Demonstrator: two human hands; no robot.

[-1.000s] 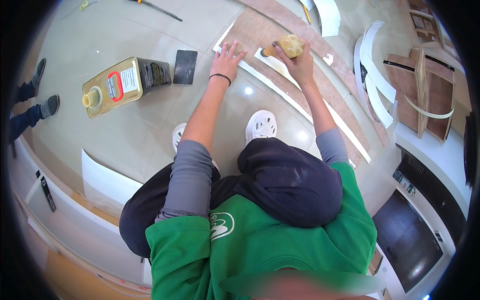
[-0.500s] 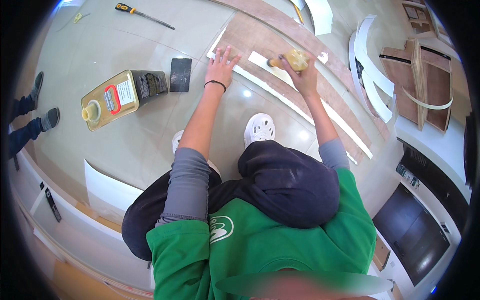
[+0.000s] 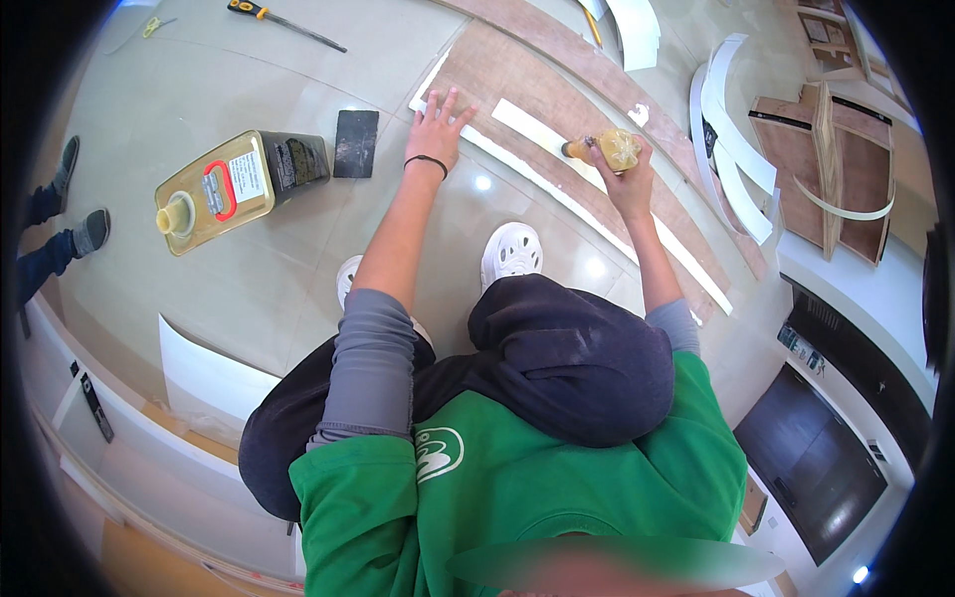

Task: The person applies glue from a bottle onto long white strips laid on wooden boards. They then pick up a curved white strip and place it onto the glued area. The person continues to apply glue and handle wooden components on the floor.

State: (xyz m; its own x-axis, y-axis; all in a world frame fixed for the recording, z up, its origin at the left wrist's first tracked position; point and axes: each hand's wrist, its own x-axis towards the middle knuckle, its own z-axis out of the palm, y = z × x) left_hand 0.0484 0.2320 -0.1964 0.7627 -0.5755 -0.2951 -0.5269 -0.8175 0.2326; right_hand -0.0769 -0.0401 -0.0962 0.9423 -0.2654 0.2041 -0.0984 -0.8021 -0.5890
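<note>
My left hand (image 3: 438, 129) lies with its fingers spread on the left end of a brown wooden board (image 3: 487, 68) that has a white edge. In my right hand (image 3: 627, 181) is a squeeze bottle (image 3: 619, 149) of yellowish stuff, lying on its side with its darker mouth end toward the left. The mouth is over or beside a long white strip (image 3: 527, 123) that lies along the board; whether they touch I cannot tell. My right forearm hides part of the strip.
Left of my hands stand a tin can (image 3: 244, 184) with a red handle and a black flat piece (image 3: 355, 144). A yellow-handled file (image 3: 288, 25) lies farther off. Curved white strips (image 3: 731, 139) and a wooden frame (image 3: 826, 169) are at right. Another person's feet (image 3: 90, 231) show far left.
My right hand has moved a little to the right and nearer along the white strip, carrying the bottle. My left hand stays on the board's end.
</note>
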